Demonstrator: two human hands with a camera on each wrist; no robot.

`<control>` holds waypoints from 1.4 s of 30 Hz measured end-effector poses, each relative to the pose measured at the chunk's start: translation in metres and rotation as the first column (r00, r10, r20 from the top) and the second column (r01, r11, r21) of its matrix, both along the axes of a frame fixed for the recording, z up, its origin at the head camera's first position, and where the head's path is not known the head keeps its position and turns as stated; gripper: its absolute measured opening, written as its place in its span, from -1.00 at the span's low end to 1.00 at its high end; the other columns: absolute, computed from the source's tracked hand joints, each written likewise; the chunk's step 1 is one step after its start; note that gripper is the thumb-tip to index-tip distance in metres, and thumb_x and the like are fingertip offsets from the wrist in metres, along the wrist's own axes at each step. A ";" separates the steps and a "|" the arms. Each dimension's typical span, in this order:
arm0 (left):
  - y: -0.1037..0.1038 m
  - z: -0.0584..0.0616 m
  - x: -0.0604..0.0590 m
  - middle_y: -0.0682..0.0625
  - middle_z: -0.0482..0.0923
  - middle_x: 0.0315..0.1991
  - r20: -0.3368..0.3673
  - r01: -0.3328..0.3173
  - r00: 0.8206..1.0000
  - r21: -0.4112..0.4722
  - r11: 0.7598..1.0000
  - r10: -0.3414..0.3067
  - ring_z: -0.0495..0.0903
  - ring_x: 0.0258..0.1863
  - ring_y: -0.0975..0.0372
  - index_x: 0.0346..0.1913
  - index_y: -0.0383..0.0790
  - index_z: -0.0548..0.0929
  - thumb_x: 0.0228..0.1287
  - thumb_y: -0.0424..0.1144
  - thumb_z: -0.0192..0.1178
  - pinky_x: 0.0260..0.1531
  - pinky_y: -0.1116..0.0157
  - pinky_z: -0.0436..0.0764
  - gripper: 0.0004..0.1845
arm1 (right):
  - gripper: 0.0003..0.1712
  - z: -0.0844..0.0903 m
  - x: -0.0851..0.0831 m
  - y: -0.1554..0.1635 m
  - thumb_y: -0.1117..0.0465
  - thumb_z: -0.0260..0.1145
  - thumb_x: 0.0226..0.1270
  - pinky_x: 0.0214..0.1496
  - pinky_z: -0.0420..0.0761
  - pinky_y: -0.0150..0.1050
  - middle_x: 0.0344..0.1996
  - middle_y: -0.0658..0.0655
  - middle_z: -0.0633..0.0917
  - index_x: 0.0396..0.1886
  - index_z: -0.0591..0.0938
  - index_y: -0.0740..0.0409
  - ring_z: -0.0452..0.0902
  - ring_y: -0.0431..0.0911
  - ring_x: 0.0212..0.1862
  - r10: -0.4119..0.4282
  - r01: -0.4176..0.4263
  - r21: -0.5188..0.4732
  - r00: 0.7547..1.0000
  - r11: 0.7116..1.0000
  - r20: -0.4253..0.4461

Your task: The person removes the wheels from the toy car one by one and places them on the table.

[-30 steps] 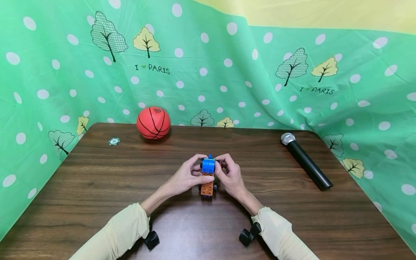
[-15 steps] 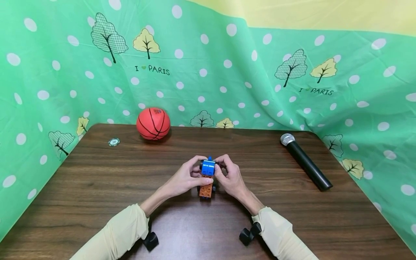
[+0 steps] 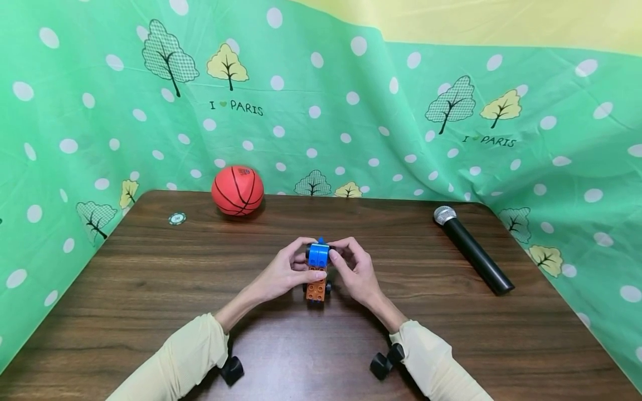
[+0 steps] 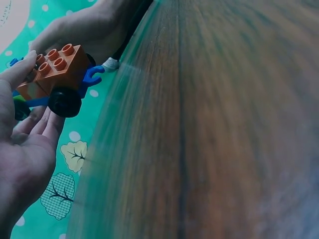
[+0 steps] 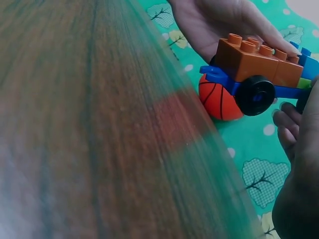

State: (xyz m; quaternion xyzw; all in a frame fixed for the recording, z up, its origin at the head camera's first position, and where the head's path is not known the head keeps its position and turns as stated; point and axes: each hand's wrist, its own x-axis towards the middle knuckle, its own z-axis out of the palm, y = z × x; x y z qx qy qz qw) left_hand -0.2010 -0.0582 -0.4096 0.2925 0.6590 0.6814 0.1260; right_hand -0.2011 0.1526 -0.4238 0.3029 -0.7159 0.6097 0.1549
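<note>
A toy car built of blocks [image 3: 316, 291] is held up between both hands, its blue part at the far end and its studded orange bricks nearer me. My left hand [image 3: 282, 273] grips its left side, the thumb lying across the orange brick. On the other side my right hand [image 3: 357, 274] pinches the blue end near a front wheel. In the left wrist view the car [image 4: 65, 72] shows black wheels and a blue hook at its rear. A green piece sits under the blue block of the car [image 5: 259, 69] in the right wrist view.
A red toy basketball [image 3: 237, 190] sits at the back left of the wooden table [image 3: 311, 356], with a poker chip [image 3: 177, 218] beside it. A black microphone [image 3: 473, 250] lies at the right. Green patterned cloth [image 3: 321, 111] hangs behind the table.
The toy car has shifted slightly left in the hands. Both hands keep their hold and have barely moved.
</note>
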 end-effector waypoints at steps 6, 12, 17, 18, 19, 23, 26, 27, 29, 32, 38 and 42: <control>-0.001 0.000 0.000 -0.26 0.73 -0.07 -0.001 0.010 1.000 -0.016 1.000 -0.010 0.76 -0.12 0.01 0.36 -0.33 0.33 0.37 -0.37 0.37 -0.12 0.18 0.72 -0.40 | -0.84 -0.001 -0.001 0.001 0.57 0.15 0.48 -0.12 0.72 -0.17 -0.19 0.36 0.67 0.00 0.53 0.48 0.66 -0.19 -0.17 0.020 -0.020 -0.011 1.000 1.000 -0.008; 0.000 0.000 -0.001 -0.30 0.72 -0.06 -0.007 0.006 1.000 -0.007 1.000 -0.006 0.76 -0.12 0.02 0.36 -0.32 0.33 0.36 -0.39 0.37 -0.12 0.18 0.71 -0.40 | -0.78 -0.001 -0.001 0.000 0.63 0.16 0.43 -0.13 0.68 -0.30 -0.27 0.38 0.61 0.02 0.53 0.49 0.62 -0.16 -0.21 0.028 -0.029 -0.031 0.999 0.999 -0.045; 0.000 -0.001 -0.003 -0.31 0.72 -0.05 -0.003 -0.005 1.000 -0.020 1.000 0.005 0.76 -0.12 0.03 0.36 -0.32 0.33 0.35 -0.42 0.37 -0.11 0.19 0.71 -0.40 | -0.74 -0.002 -0.004 0.000 0.67 0.19 0.36 -0.14 0.66 -0.34 -0.29 0.38 0.62 0.00 0.55 0.49 0.62 -0.08 -0.25 0.029 -0.032 -0.022 0.994 0.999 -0.105; 0.000 -0.001 -0.003 -0.31 0.72 -0.05 -0.003 -0.004 1.000 -0.023 1.000 0.004 0.76 -0.12 0.03 0.36 -0.32 0.33 0.36 -0.40 0.37 -0.11 0.19 0.71 -0.40 | -0.74 -0.002 -0.005 0.000 0.66 0.20 0.35 -0.14 0.65 -0.35 -0.30 0.37 0.63 0.00 0.55 0.48 0.61 -0.06 -0.26 0.026 -0.027 -0.012 0.993 1.000 -0.118; -0.001 -0.001 -0.003 -0.30 0.72 -0.05 -0.001 -0.003 1.000 -0.027 1.000 0.003 0.76 -0.11 0.02 0.36 -0.33 0.33 0.37 -0.39 0.37 -0.11 0.19 0.71 -0.39 | -0.74 -0.003 -0.006 0.001 0.66 0.21 0.34 -0.15 0.65 -0.35 -0.30 0.36 0.64 0.00 0.56 0.48 0.61 -0.05 -0.27 0.024 -0.025 -0.004 0.992 1.000 -0.127; -0.003 -0.001 -0.002 -0.32 0.72 -0.02 0.008 0.008 1.000 -0.034 0.999 -0.008 0.76 -0.09 0.00 0.38 -0.33 0.33 0.38 -0.36 0.37 -0.09 0.15 0.71 -0.39 | -0.74 -0.002 -0.006 0.002 0.65 0.23 0.32 -0.16 0.63 -0.35 -0.28 0.32 0.67 -0.03 0.59 0.46 0.59 -0.02 -0.30 0.024 -0.022 0.014 0.990 1.000 -0.141; -0.003 -0.001 -0.001 -0.33 0.71 -0.01 0.015 0.014 1.000 -0.040 0.999 -0.013 0.76 -0.08 -0.01 0.38 -0.32 0.33 0.38 -0.35 0.37 -0.08 0.13 0.72 -0.39 | -0.73 -0.001 -0.005 0.004 0.66 0.23 0.32 -0.17 0.63 -0.34 -0.25 0.31 0.68 -0.03 0.60 0.44 0.57 -0.07 -0.28 0.030 -0.027 0.022 0.991 0.999 -0.128; -0.003 -0.001 -0.001 -0.35 0.70 0.00 0.016 0.016 1.000 -0.042 0.999 -0.016 0.76 -0.08 -0.01 0.38 -0.32 0.34 0.38 -0.36 0.37 -0.08 0.13 0.72 -0.39 | -0.73 -0.001 -0.005 0.005 0.66 0.22 0.33 -0.17 0.63 -0.33 -0.24 0.30 0.69 -0.03 0.61 0.44 0.57 -0.10 -0.27 0.031 -0.029 0.024 0.992 0.999 -0.120; -0.004 -0.002 -0.002 -0.38 0.69 0.01 0.017 0.022 1.000 -0.045 0.999 -0.021 0.76 -0.08 -0.01 0.37 -0.32 0.34 0.37 -0.36 0.37 -0.08 0.13 0.72 -0.39 | -0.74 0.000 -0.003 0.006 0.65 0.21 0.35 -0.14 0.65 -0.33 -0.21 0.31 0.70 -0.02 0.61 0.45 0.60 -0.14 -0.23 0.040 -0.038 0.022 0.995 0.999 -0.093; -0.005 -0.002 -0.002 -0.38 0.69 0.00 0.020 0.028 0.999 -0.039 0.999 -0.028 0.76 -0.08 -0.01 0.37 -0.32 0.33 0.37 -0.36 0.37 -0.09 0.14 0.72 -0.39 | -0.76 0.001 -0.002 0.007 0.63 0.19 0.40 -0.07 0.67 -0.32 -0.15 0.35 0.71 0.00 0.62 0.46 0.66 -0.15 -0.17 0.048 -0.047 0.010 0.998 0.999 -0.050; -0.008 -0.002 -0.003 -0.30 0.72 -0.05 0.023 -0.019 1.000 -0.006 1.000 0.019 0.76 -0.10 -0.01 0.38 -0.37 0.31 0.37 -0.32 0.39 -0.07 0.17 0.71 -0.36 | -0.77 0.004 -0.006 0.010 0.60 0.23 0.42 -0.19 0.68 -0.31 -0.29 0.32 0.71 0.02 0.62 0.44 0.68 0.08 -0.26 0.003 -0.003 0.015 0.999 1.000 -0.051; -0.010 -0.002 -0.004 -0.28 0.72 -0.07 0.033 -0.054 0.998 -0.008 0.999 0.054 0.76 -0.11 -0.01 0.38 -0.35 0.32 0.35 -0.34 0.39 -0.05 0.18 0.70 -0.36 | -0.79 0.002 -0.013 0.016 0.57 0.31 0.37 -0.30 0.60 -0.36 -0.37 0.20 0.69 -0.03 0.64 0.42 0.61 0.01 -0.36 -0.080 0.092 0.080 0.986 0.993 -0.144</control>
